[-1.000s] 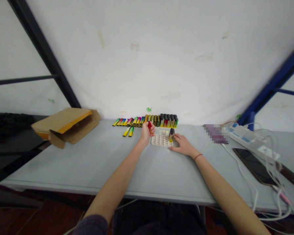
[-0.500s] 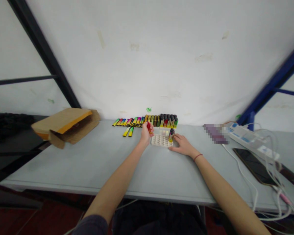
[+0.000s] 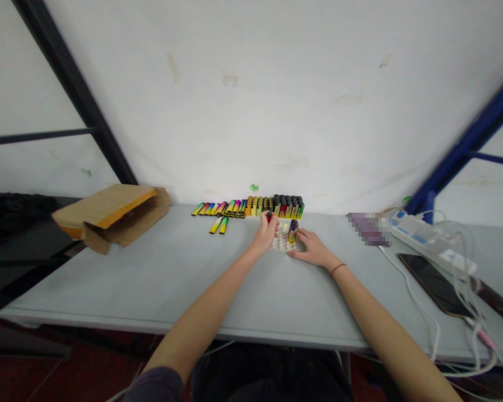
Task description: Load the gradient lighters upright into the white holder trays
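My left hand (image 3: 267, 233) is closed on a dark-topped red lighter (image 3: 269, 216), held over the left part of a white tray with round hollows (image 3: 283, 244). At the tray's right side stand a few black-topped lighters (image 3: 293, 231). My right hand (image 3: 312, 247) rests beside them, thumb at the tray's front right corner and fingers apart, close to the standing lighters. Behind the tray, against the wall, are rows of upright black-topped lighters (image 3: 289, 207) and yellow-topped ones (image 3: 259, 206). Colourful flat-lying pieces (image 3: 218, 209) spread to their left.
Two yellow-green pieces (image 3: 218, 225) lie in front of the flat row. An open cardboard box (image 3: 109, 215) sits at the left. On the right are a phone (image 3: 436, 285), a power strip (image 3: 431, 240), white cables and a pixelated purple item (image 3: 369, 229).
My left hand has moved right with the red lighter, from the tray's left edge to above it, and now covers its left part. My right hand has stayed nearly still.
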Motion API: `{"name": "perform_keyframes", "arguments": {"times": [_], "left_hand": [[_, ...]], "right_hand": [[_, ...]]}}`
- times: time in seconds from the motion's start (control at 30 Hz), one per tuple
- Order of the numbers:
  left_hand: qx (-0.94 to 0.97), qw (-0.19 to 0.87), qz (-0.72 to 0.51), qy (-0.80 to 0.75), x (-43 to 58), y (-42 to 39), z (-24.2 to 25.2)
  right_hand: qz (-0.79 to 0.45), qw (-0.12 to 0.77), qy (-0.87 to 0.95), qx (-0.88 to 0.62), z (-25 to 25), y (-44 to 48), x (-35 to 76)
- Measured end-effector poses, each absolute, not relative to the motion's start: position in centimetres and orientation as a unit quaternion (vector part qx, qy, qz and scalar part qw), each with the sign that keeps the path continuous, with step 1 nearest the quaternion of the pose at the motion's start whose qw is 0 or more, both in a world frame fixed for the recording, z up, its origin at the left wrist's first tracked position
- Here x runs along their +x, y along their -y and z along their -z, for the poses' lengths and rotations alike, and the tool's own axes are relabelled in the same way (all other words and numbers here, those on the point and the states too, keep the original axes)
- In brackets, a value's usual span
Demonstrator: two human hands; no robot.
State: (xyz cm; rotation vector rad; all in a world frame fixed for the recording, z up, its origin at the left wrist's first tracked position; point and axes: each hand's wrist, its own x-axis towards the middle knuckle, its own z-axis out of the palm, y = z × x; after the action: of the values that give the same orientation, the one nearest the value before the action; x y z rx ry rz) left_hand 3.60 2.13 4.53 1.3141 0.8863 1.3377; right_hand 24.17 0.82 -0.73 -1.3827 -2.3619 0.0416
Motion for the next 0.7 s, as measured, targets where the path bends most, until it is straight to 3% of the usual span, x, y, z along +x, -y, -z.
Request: {"name": "perform_keyframes", "arguments": {"times": [0.17, 0.3, 0.7], "left_hand": [[0.726, 0.356, -0.504, -0.304, 3.2, -1.3, -4.8], [0.763, 0.392, -0.437, -0.272, 3.2, -1.4, -4.6], [0.769, 0.367, -0.438, -0.286, 3.9, -1.3, -3.0]], "right_hand": [[-0.023, 0.204, 0.846, -0.492, 0.4, -0.7, 24.1], [-0.024, 0.211, 0.846, -0.488, 0.6, -0.7, 24.1], [-0.022, 0.203, 0.849, -0.487, 0.6, -0.7, 24.1]]}}
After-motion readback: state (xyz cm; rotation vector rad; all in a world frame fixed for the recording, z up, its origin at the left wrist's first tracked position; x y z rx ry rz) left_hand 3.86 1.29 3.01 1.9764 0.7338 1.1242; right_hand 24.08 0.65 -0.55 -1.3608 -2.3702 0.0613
